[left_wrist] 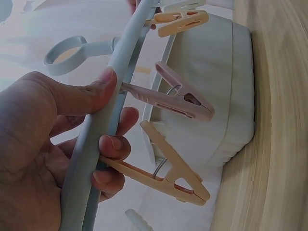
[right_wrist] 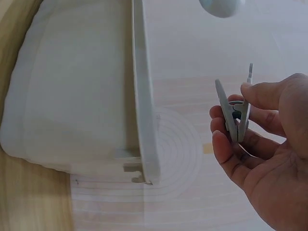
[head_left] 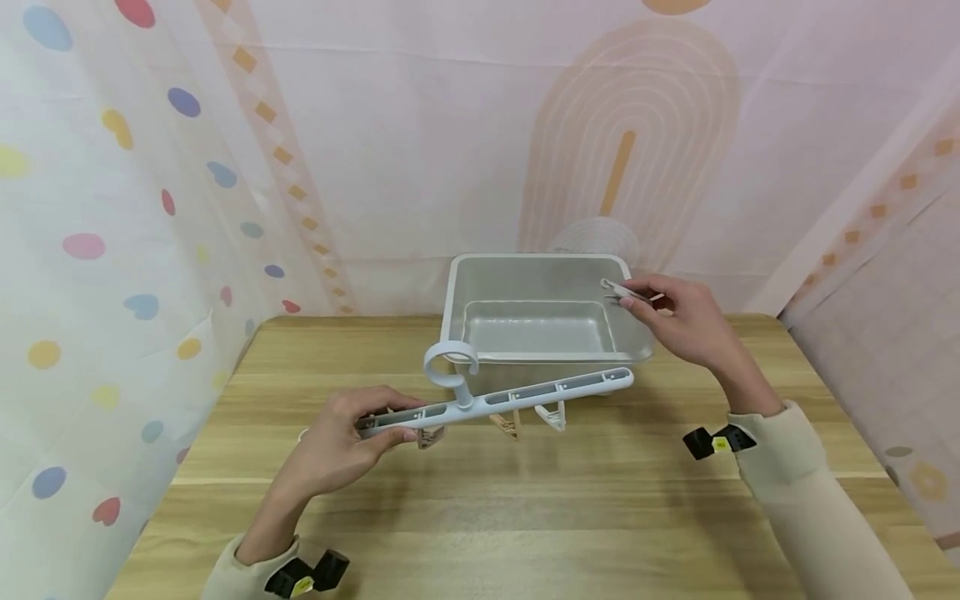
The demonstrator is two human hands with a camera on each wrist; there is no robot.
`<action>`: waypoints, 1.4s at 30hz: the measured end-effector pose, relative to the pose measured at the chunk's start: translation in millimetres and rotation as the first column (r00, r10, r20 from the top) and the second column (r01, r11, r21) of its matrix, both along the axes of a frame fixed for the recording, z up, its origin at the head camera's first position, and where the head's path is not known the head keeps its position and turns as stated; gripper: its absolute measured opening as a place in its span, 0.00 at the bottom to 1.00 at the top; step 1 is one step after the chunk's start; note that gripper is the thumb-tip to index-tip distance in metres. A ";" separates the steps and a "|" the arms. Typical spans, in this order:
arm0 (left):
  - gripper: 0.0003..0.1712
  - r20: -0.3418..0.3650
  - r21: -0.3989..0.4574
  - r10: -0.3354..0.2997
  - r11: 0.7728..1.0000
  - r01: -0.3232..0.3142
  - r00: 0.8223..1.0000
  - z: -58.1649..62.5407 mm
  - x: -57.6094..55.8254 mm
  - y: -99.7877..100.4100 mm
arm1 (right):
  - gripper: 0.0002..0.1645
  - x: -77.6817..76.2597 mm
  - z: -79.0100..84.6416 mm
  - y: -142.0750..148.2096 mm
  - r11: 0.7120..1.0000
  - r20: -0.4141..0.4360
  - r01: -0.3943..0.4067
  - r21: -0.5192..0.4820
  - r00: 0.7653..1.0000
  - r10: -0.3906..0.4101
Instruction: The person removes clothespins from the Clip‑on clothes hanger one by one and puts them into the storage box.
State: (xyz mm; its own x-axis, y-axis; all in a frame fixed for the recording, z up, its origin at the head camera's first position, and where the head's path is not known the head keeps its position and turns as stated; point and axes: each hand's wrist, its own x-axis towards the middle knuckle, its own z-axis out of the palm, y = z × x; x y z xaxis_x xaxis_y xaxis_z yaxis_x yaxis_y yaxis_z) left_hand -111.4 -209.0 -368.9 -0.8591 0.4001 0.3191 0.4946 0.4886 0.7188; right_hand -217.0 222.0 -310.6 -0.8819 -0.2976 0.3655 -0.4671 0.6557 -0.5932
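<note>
My left hand [head_left: 330,446] grips one end of a pale blue-grey clip hanger [head_left: 555,390], thumb on one side and fingers curled round the bar. Its hook [head_left: 450,352] points up, and the bar's far end reaches in front of the bin. Several clips hang below the bar; the left wrist view shows a pinkish clip [left_wrist: 192,107] and an orange-tan clip [left_wrist: 180,168] close to the fingers, with another orange clip [left_wrist: 185,23] farther along. My right hand [head_left: 692,323] pinches a loose whitish-grey clip [right_wrist: 242,125] above the bin's right rim, apart from the hanger.
A light grey plastic bin [head_left: 551,357] stands at the back of the wooden table [head_left: 480,533], just behind the hanger. Patterned cloth [head_left: 420,150] hangs behind the table and along its left side.
</note>
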 end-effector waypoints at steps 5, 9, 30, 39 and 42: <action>0.18 -0.001 -0.010 0.001 1.000 -0.001 1.000 0.8 0.8 -0.4 | 0.15 -10.0 5.0 -1.7 0.999 -0.008 -0.010 0.033 1.000 0.010; 0.16 -0.002 -0.008 0.004 1.000 -0.004 1.000 1.3 1.0 0.4 | 0.16 -18.5 10.3 -2.1 0.997 0.004 -0.021 0.071 1.000 0.021; 0.17 0.009 -0.039 0.018 0.999 -0.018 1.000 0.7 0.4 1.6 | 0.16 -62.8 21.6 -14.6 0.983 0.107 -0.036 0.181 0.994 0.016; 0.17 0.009 -0.037 0.013 0.999 -0.013 1.000 0.2 -0.2 2.3 | 0.21 -77.8 16.3 -16.6 0.976 0.181 -0.043 0.216 0.983 0.003; 0.17 0.007 -0.038 0.011 0.999 -0.011 1.000 0.0 -0.2 2.7 | 0.25 -78.3 15.1 -15.8 0.975 0.215 -0.049 0.215 0.977 0.002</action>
State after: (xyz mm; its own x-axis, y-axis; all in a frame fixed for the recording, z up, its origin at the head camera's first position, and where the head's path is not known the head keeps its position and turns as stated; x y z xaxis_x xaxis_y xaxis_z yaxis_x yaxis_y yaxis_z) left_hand -111.5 -206.3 -368.9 -0.8657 0.4025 0.2977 0.4839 0.5209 0.7032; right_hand -295.4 206.3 -295.5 -0.9230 -0.3728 0.0952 -0.3648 0.7691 -0.5247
